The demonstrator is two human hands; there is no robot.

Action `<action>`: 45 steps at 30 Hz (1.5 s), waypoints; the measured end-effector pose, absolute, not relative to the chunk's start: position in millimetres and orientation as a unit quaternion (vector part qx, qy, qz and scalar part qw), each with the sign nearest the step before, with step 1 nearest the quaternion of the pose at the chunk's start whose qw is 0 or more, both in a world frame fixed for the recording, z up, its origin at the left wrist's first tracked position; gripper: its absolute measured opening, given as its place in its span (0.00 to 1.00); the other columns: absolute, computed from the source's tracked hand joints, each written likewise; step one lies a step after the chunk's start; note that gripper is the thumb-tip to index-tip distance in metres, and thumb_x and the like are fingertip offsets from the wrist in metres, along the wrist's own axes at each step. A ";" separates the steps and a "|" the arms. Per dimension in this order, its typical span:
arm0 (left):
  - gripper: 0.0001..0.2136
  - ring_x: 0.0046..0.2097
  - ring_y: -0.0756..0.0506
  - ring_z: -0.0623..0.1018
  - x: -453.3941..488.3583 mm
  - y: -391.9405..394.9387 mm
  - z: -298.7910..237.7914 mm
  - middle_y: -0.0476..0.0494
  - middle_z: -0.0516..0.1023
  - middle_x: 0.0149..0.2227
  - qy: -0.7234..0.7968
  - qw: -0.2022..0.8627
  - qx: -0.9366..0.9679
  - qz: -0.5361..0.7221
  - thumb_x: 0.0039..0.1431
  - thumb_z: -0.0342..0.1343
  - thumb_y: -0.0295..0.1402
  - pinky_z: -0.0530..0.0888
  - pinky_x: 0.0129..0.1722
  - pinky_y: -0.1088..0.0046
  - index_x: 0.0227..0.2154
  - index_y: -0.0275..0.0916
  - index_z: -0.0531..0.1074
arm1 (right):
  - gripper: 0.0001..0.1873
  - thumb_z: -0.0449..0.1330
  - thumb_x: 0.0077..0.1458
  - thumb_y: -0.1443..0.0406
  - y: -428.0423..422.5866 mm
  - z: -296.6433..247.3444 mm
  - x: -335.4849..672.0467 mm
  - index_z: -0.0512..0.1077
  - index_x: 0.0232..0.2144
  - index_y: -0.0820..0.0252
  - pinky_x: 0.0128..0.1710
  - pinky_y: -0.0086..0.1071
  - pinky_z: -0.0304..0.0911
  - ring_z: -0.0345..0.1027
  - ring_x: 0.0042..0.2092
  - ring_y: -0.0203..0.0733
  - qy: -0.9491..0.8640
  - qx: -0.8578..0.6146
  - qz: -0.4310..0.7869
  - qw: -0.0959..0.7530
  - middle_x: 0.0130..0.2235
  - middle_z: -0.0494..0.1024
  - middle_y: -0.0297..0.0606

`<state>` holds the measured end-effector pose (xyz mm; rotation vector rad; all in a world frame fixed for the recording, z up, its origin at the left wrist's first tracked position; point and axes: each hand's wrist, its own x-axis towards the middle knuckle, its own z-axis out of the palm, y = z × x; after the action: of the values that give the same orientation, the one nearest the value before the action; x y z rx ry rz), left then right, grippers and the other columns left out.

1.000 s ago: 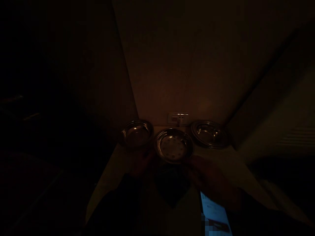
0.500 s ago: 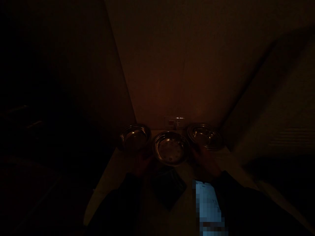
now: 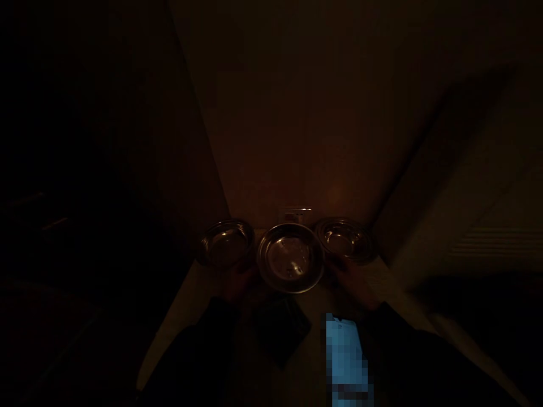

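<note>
Since the earlier frame, the right hand (image 3: pixel 350 280) has moved up from beside the phone (image 3: pixel 348 353) to the right side of the middle metal bowl (image 3: pixel 290 257), and that bowl now overlaps the lower part of the wall outlet (image 3: pixel 296 212), so it appears lifted or tipped. The left hand (image 3: pixel 240 280) is at the bowl's left side. Both hands seem to be at its rim, but the dark hides the fingers, so whether they grip it cannot be told.

The middle bowl is just below the centre of the frame. Judging by the 2 hands at its sides, its handling is under way and it is not yet released.

To its left and right, near the back of the table (image 3: pixel 379 277), are 2 more metal bowls, the left bowl (image 3: pixel 227 246) and the right bowl (image 3: pixel 341 243); the right one shows several rims, perhaps a stack. They leave little room at either side. A dark flat object (image 3: pixel 282 330), possibly folded cloth, lies below the middle bowl; the phone glows at lower right of centre.
</note>
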<state>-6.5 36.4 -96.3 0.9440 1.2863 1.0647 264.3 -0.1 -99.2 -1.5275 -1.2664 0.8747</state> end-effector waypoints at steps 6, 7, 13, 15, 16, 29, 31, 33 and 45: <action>0.20 0.48 0.34 0.77 -10.6 43.6 -95.2 0.35 0.81 0.40 0.610 0.525 0.424 0.414 0.34 0.68 0.41 0.73 0.46 0.60 0.31 0.33 0.78 | 0.18 0.57 0.47 0.54 12.8 -100.9 263.2 0.77 0.30 0.62 0.29 0.33 0.67 0.72 0.33 0.45 -0.516 -0.615 0.377 0.462 0.28 0.78 0.41; 0.19 0.48 0.34 0.77 -11.5 44.4 -94.8 0.35 0.81 0.40 0.616 0.522 0.426 0.407 0.35 0.68 0.41 0.74 0.46 0.60 0.30 0.33 0.78 | 0.18 0.56 0.47 0.54 13.8 -101.8 261.8 0.77 0.30 0.62 0.29 0.33 0.67 0.72 0.32 0.45 -0.515 -0.615 0.381 0.460 0.27 0.78 0.40; 0.13 0.46 0.36 0.79 -11.2 45.5 -88.8 0.37 0.82 0.38 0.636 0.521 0.433 0.370 0.41 0.66 0.39 0.75 0.44 0.62 0.29 0.35 0.78 | 0.17 0.55 0.46 0.55 14.2 -101.4 256.0 0.77 0.31 0.60 0.26 0.33 0.67 0.71 0.29 0.44 -0.515 -0.610 0.404 0.448 0.25 0.77 0.39; 0.11 0.47 0.36 0.78 -8.5 45.2 -86.1 0.38 0.82 0.38 0.643 0.515 0.429 0.371 0.42 0.65 0.37 0.75 0.45 0.61 0.28 0.36 0.78 | 0.17 0.56 0.47 0.55 12.6 -98.3 255.0 0.77 0.32 0.61 0.27 0.33 0.67 0.71 0.29 0.43 -0.514 -0.604 0.421 0.441 0.25 0.76 0.38; 0.09 0.47 0.36 0.78 -6.7 45.0 -84.7 0.38 0.82 0.38 0.649 0.510 0.427 0.370 0.42 0.65 0.35 0.74 0.46 0.61 0.27 0.36 0.78 | 0.18 0.56 0.47 0.55 11.5 -97.0 254.3 0.77 0.33 0.61 0.27 0.32 0.67 0.71 0.29 0.42 -0.511 -0.600 0.430 0.440 0.25 0.76 0.38; 0.08 0.43 0.36 0.79 6.8 40.9 -73.4 0.39 0.82 0.34 0.654 0.518 0.463 0.300 0.44 0.63 0.36 0.73 0.46 0.59 0.24 0.36 0.77 | 0.24 0.53 0.54 0.59 -8.5 -106.8 260.0 0.69 0.52 0.58 0.40 0.40 0.71 0.74 0.42 0.46 -0.531 -0.604 0.376 0.460 0.47 0.78 0.44; 0.10 0.45 0.36 0.78 3.0 44.8 -72.7 0.38 0.82 0.37 0.656 0.514 0.462 0.304 0.44 0.63 0.38 0.72 0.48 0.58 0.27 0.36 0.78 | 0.24 0.53 0.54 0.60 -11.9 -108.8 260.6 0.68 0.53 0.57 0.51 0.46 0.65 0.69 0.52 0.49 -0.546 -0.609 0.345 0.459 0.53 0.74 0.44; 0.13 0.48 0.36 0.77 1.2 49.9 -72.5 0.37 0.81 0.41 0.650 0.509 0.462 0.324 0.44 0.63 0.39 0.71 0.50 0.58 0.31 0.36 0.78 | 0.23 0.53 0.55 0.60 -12.9 -110.1 259.8 0.69 0.53 0.57 0.56 0.48 0.60 0.66 0.56 0.50 -0.551 -0.613 0.338 0.454 0.55 0.73 0.44; 0.10 0.48 0.36 0.77 2.1 61.6 -85.1 0.37 0.81 0.42 0.656 0.485 0.472 0.334 0.44 0.62 0.32 0.71 0.50 0.59 0.31 0.36 0.77 | 0.21 0.52 0.55 0.62 10.9 -111.9 253.1 0.70 0.51 0.60 0.55 0.48 0.60 0.67 0.54 0.50 -0.571 -0.625 0.292 0.444 0.52 0.74 0.46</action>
<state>2.1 61.6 -85.1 1.1481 1.5972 0.8125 253.1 10.9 -111.9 -1.5492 -1.4161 0.7244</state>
